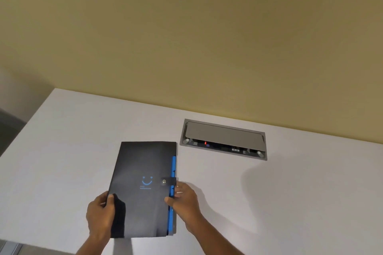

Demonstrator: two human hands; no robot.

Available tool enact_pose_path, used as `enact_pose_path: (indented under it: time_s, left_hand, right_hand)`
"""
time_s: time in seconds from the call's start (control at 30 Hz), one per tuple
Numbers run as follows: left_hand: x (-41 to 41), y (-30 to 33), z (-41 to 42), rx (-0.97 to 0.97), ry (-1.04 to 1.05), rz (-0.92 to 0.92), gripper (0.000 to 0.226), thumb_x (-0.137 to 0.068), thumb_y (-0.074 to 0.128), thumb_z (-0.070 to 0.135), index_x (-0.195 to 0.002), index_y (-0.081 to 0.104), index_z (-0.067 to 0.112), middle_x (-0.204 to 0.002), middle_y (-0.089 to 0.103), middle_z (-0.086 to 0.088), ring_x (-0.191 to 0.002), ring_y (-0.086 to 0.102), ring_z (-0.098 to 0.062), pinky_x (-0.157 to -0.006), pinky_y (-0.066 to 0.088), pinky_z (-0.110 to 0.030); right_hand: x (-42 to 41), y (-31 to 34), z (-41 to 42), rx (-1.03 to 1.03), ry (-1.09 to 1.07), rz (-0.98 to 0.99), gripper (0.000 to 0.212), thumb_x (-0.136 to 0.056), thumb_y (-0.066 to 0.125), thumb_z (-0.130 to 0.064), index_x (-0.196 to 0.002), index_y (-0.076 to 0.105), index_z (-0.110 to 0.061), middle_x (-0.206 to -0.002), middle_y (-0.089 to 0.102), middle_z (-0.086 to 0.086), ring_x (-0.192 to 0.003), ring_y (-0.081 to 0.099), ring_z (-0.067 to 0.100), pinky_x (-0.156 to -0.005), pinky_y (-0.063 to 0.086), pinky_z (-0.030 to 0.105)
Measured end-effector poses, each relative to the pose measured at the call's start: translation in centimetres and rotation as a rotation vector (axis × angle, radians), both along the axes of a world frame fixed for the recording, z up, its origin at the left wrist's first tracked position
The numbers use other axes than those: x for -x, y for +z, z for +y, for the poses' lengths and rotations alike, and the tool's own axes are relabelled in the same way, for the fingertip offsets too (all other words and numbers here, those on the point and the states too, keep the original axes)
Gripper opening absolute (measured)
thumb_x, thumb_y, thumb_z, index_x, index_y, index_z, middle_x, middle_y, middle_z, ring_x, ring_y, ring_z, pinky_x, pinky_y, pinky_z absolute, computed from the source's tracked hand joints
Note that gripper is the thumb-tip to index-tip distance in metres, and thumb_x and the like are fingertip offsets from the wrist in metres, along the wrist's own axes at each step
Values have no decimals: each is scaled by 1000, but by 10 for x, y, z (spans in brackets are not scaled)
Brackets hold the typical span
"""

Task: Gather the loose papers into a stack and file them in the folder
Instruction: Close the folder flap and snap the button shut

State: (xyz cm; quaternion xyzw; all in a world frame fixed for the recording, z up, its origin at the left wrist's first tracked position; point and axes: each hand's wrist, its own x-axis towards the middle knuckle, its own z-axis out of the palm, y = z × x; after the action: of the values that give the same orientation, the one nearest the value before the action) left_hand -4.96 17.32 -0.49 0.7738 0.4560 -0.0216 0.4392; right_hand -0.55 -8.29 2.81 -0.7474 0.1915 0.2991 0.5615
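You've got the black folder (143, 188) in both hands, over the near edge of the white worktop (62, 151), roughly mid-width. Can't tell if it's lying flat on the surface or lifted slightly.

Your left hand (101, 213) is clamped on the folder's left edge near its near-left corner, thumb on the cover. Your right hand (184, 201) pinches the right edge just below the snap strap (168, 181), thumb on top, fingers behind.

Folder is closed; the strap's stud sits on the cover. Blue tab dividers (172, 194) show along the right edge. Blue smiley print (147, 181) mid-cover, facing you.

No loose sheets visible on the worktop.

A grey cable hatch (223, 138) is set into the worktop by the far edge, right of the folder and well apart from it, lid partly raised with a red light visible inside.
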Motion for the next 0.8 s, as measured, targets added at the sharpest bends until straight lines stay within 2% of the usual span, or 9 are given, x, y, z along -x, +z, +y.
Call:
enact_pose_path:
  time_s: [0.13,0.23,0.27,0.33,0.4,0.47,0.57,0.7,0.8]
  left_hand:
    - [-53,6,26,-15,-60,-52,18,-97,56,22,-93,72,16,-86,73,-8,-87,67,-36,-84,54,-47]
    - [-94,3,39,-11,-107,-63,21,-97,55,25,-100,73,13,-92,71,-9,-92,66,-38,-86,53,-46]
    - [-107,-1,43,-14,-124,-71,24,-97,55,28,-104,73,13,-95,72,-8,-94,66,-39,-87,53,-46]
    - [-130,-6,49,-1,-158,-72,27,-96,55,33,-104,72,15,-97,73,-8,-95,67,-37,-88,55,-48]
    - [-149,-11,53,5,-212,-77,28,-94,54,40,-95,70,17,-93,75,-6,-91,68,-35,-87,58,-50]
    - [-165,-19,57,7,-254,-69,36,-90,51,49,-91,69,18,-88,74,-3,-86,69,-32,-82,60,-50]
    - [-181,-24,58,7,-290,-61,42,-89,51,52,-96,70,15,-87,74,-2,-87,70,-32,-80,58,-47]
    - [-187,-18,52,-25,-328,-80,36,-91,52,49,-89,68,17,-83,73,-1,-83,69,-30,-78,57,-47]
    - [-188,-26,58,-30,-346,-73,40,-91,51,53,-97,69,17,-88,74,1,-85,70,-29,-81,60,-50]
  right_hand:
    - [-40,1,29,-59,-13,6,58,-83,86,-24,-132,57,-29,-128,68,-4,-105,72,15,-89,63,25]
    - [-67,10,37,-100,-12,5,46,-89,81,-18,-121,50,-32,-109,62,-20,-94,65,7,-74,56,14]
    - [-75,11,39,-109,-11,-7,46,-91,79,-17,-119,46,-34,-103,56,-25,-92,62,6,-74,54,13]
    - [-90,12,42,-123,-35,-11,49,-92,78,-18,-120,42,-35,-107,53,-22,-101,58,9,-86,52,20]
    - [-101,12,45,-124,-65,-8,51,-91,79,-20,-123,43,-36,-123,55,-12,-111,56,13,-100,53,31]
    - [-109,9,48,-106,-81,-9,59,-90,81,-23,-135,45,-34,-141,54,-4,-124,56,18,-107,51,37]
    - [-117,7,50,-88,-107,-16,79,-89,82,-24,-154,37,-27,-158,45,-1,-143,48,25,-112,48,41]
    - [-121,3,51,-89,-134,-22,82,-87,83,-26,-155,37,-28,-161,43,0,-146,45,26,-113,47,43]
    - [-122,6,51,-93,-148,-20,81,-88,83,-26,-155,38,-29,-161,43,0,-145,46,25,-113,47,43]
